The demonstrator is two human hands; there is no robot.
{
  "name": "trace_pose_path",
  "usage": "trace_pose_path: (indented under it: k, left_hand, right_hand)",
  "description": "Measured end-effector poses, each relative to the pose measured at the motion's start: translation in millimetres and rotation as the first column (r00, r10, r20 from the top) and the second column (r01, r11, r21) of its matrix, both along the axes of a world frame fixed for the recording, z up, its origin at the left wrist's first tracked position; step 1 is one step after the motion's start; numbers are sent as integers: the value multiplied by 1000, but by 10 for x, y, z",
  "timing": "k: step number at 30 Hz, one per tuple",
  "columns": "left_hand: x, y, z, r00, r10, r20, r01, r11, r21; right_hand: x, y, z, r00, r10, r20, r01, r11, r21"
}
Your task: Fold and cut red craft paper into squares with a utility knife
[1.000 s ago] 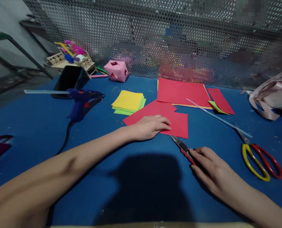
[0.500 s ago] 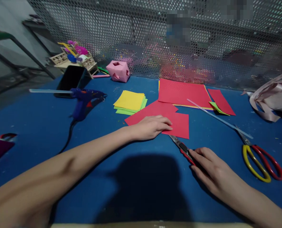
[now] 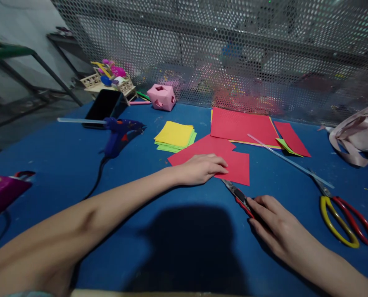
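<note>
My left hand (image 3: 199,168) lies flat on the red paper (image 3: 238,165), fingers stretched out over it. Two red pieces overlap here, the other red sheet (image 3: 207,145) lying behind and to the left. My right hand (image 3: 273,218) is closed around the red and black handle of a utility knife (image 3: 240,195). The knife's blade points up and left, its tip at the front edge of the red paper; whether the tip goes under the paper I cannot tell. Behind my left hand is a stack of yellow and green paper squares (image 3: 174,134).
Scissors (image 3: 341,214) and a clear glue stick (image 3: 290,160) lie to the right. Farther back are stacked red sheets (image 3: 244,125) and a pink paper polyhedron (image 3: 162,97). A blue glue gun (image 3: 117,134), phone (image 3: 103,108) and purple tool (image 3: 4,192) are left. A perforated metal panel (image 3: 196,53) stands behind.
The view has shifted a little, so everything appears slightly lower and farther right. Both hands, the utility knife and the red paper keep nearly the same places relative to each other.
</note>
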State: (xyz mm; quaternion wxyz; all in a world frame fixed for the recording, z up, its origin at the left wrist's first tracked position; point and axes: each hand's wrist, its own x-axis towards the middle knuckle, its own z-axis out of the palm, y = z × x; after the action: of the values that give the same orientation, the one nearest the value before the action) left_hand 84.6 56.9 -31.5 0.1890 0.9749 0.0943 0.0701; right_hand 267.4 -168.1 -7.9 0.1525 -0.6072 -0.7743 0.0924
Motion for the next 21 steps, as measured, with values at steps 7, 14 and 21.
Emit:
trace_pose_path:
  k: [7,14,21]
  left_hand:
    - [5,-4,0,1000,-10,9,10,1000,-3]
    - [3,5,-8,1000,-11,7,11,1000,-9]
    - [6,7,-5,1000,-15,11,15,1000,-10]
  right_hand:
    - [-3,20,-1,1000,9,12,-9,999,34]
    - [-20,29,-6,1000,14,2,-14,1000,21]
    - [-39,59,11,1000,19,4,-19,1000,15]
